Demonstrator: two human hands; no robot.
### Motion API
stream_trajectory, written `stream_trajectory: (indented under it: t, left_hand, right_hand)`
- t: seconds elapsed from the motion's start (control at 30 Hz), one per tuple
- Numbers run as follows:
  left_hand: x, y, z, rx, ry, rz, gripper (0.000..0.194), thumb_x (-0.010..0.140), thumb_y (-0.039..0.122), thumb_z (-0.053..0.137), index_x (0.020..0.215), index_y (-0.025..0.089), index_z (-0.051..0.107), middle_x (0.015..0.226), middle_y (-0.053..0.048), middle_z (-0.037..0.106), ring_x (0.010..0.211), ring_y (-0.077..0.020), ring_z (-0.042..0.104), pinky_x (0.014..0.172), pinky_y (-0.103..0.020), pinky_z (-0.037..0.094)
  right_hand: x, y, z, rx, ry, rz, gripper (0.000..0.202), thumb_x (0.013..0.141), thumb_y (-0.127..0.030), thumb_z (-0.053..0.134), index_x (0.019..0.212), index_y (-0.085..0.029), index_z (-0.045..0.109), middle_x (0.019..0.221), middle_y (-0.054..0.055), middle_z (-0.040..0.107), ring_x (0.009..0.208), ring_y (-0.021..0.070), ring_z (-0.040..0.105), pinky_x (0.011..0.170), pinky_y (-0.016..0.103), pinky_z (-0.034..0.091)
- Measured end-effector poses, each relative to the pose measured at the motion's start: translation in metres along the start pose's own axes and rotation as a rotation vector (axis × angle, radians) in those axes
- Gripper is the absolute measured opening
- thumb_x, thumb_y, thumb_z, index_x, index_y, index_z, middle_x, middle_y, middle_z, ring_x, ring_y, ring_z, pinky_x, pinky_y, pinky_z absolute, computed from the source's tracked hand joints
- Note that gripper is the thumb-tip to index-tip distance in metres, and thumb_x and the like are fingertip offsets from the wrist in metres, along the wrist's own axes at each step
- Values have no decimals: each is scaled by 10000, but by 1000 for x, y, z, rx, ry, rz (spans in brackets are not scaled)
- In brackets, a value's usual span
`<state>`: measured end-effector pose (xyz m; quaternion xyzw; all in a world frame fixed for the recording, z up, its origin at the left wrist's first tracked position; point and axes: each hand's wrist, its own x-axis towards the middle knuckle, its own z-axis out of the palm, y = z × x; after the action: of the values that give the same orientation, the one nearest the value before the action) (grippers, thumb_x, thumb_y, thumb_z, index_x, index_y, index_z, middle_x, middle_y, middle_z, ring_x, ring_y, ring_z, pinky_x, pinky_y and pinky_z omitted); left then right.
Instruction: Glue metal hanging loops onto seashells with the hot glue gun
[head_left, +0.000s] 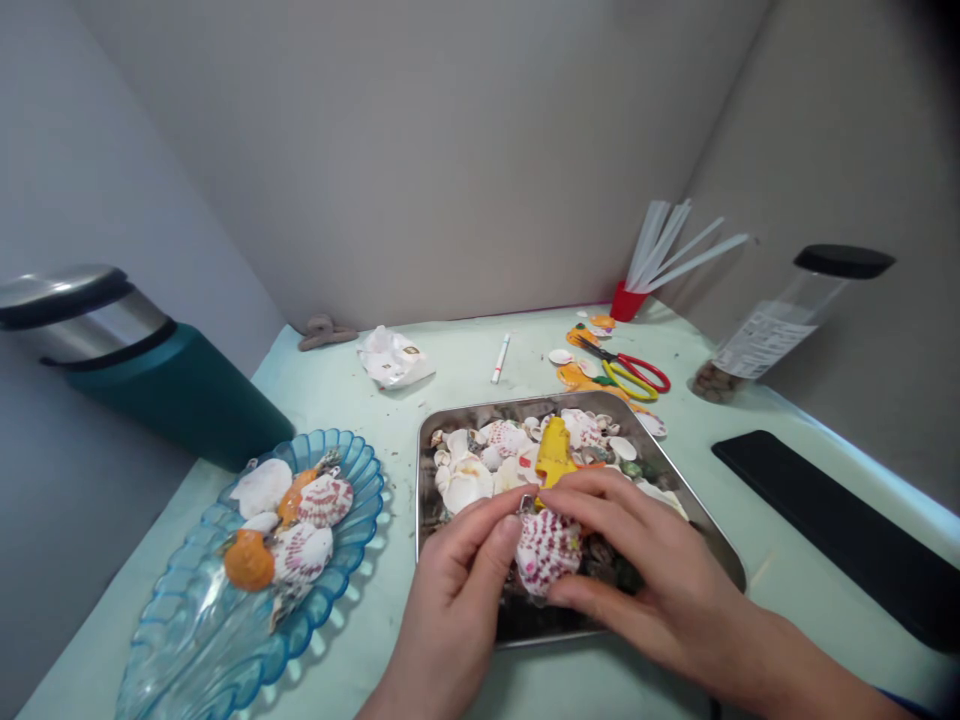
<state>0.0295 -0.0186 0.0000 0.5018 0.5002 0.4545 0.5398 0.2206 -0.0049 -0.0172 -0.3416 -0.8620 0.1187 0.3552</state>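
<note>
A purple-and-white scallop shell (549,552) is held between my two hands above the near part of a metal tray (718,545). My right hand (637,560) grips the shell from the right, thumb below and fingers above. At the shell's top, my left hand (469,570) is closed, its thumb and forefinger pinching by a small metal fitting (526,503). Small yellow and pink spots mark the shell's face. Just beyond my fingertips, a yellow tool (555,450), perhaps a glue gun, lies over white shells (466,484) in the tray; my hands partly cover it.
On the left are a blue scalloped dish (360,500) holding several shells and a teal bottle (187,390). Behind the tray lie a crumpled packet (394,358), a marker (500,358) and scissors (630,370). A red cup (627,303), jar (772,330) and black slab (832,530) stand or lie right.
</note>
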Motion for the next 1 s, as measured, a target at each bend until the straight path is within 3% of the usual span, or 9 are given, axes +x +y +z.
stream_trajectory:
  t: [0.1,0.27,0.53,0.8,0.9,1.0]
  left_hand:
    - [-1,-2,1,123,44,71,226,854,269,587,1022,232,734,1074,-27,739,1013,-202,649,947,-291,460]
    - [-2,-9,0,162,72,63,264,872,312,554,1084,226,685,1110,-28,721,986,-177,654,886,-251,491]
    - [0,-7,2,159,75,75,222,853,299,570,1002,210,708,1034,-36,743,912,-174,672,857,-255,507]
    - [0,-8,0,140,14,94,241,874,289,550,1062,258,698,1082,-8,724,1044,-166,627,948,-255,450]
    - [-1,-5,1,110,-2,54,260,853,319,580,1083,240,670,978,-19,717,922,-158,645,824,-233,497]
    - [-1,-2,3,48,7,1,209,822,332,610,973,200,667,863,-24,696,796,-153,633,702,-221,505]
  right_hand:
    - [-1,0,0,1,16,-20,445,878,-318,624,1260,-166,453,1102,104,624,1020,211,594,918,338,476]
    - [0,0,0,-26,-4,-42,523,844,-406,652,1250,-152,441,1091,122,635,994,239,606,905,386,484]
    - [1,-2,1,-49,-22,-23,471,853,-349,645,1234,-149,454,1065,126,630,949,248,614,846,413,513]
    - [0,0,4,37,-14,29,392,870,-231,626,1227,-169,475,1022,91,635,919,208,606,814,349,514]
    - [-2,2,6,78,25,49,392,878,-178,609,1244,-179,469,1055,82,639,942,188,604,826,313,502]
    - [-3,2,5,108,71,53,327,878,-139,597,1189,-183,504,1011,63,649,917,172,608,823,298,492]
